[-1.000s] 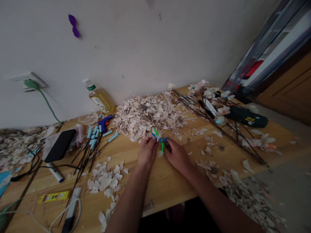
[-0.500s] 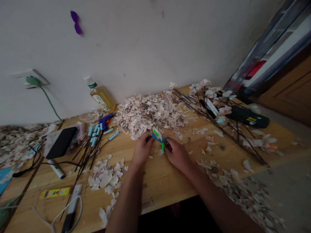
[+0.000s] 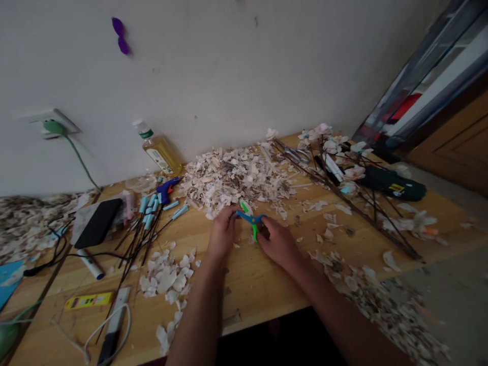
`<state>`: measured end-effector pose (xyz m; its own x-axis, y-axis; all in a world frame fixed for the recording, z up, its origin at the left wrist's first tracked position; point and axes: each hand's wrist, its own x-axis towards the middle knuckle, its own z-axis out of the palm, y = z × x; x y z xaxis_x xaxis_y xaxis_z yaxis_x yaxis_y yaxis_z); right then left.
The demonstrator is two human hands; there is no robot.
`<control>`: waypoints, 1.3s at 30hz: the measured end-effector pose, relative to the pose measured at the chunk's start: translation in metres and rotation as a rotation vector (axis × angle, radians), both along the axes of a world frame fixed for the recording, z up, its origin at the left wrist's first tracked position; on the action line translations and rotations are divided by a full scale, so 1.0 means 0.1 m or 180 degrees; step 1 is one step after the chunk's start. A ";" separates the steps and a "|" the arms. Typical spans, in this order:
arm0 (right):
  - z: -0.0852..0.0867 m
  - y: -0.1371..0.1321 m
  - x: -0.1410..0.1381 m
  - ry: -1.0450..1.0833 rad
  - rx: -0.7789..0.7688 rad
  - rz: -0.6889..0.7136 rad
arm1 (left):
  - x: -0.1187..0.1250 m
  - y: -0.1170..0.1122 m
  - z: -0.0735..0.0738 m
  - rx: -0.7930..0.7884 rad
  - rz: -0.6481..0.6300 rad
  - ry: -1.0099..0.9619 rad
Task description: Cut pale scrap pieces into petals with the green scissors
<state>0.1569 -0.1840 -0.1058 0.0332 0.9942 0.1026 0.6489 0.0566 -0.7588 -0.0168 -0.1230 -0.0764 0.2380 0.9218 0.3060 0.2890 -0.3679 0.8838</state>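
A wooden table (image 3: 247, 284) stands against a pale wall, littered with pale shell-like flakes. Near its middle, both hands meet over a small pair of scissors (image 3: 249, 219) with blue and green handles. The right hand (image 3: 277, 243) is closed around the scissors' handles, fingers curled in. The left hand (image 3: 222, 234) sits just to the left, its fingertips pinched together at the scissors' tip; whatever small piece they hold is too small to make out.

Directly behind the hands lies a big heap of flakes (image 3: 234, 178). A smaller patch of white flakes (image 3: 168, 277) lies to the front left. Left of the heap, a bundle of dark stems with light blue caps (image 3: 147, 223) fans across the wood, with a blue glue gun (image 3: 166, 189) at its far end and a bottle of yellow liquid (image 3: 158, 150) near the wall. Further left rest a black phone (image 3: 98, 222), a white marker (image 3: 90, 264) and a yellow strip (image 3: 88, 301).

To the right, branches with pale flowers (image 3: 343, 173) sprawl over the table, beside metal scissors (image 3: 293, 152) and a dark green tool (image 3: 392, 184).
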 end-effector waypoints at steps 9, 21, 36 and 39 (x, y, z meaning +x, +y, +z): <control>0.00 0.00 -0.01 -0.0262 0.0044 -0.0027 | 0.12 0.01 -0.08 -0.1287 0.0032 -0.1373; -0.02 0.00 0.00 -0.0293 0.0074 -0.0071 | 0.19 0.01 -0.13 -0.1541 0.0197 -0.1844; -0.05 0.01 0.00 -0.0303 0.0075 -0.0078 | 0.30 -0.06 -0.12 -0.1351 0.0393 -0.1842; -0.06 0.01 0.00 -0.0303 0.0099 -0.0120 | 0.37 -0.08 -0.18 -0.1631 0.0417 -0.2366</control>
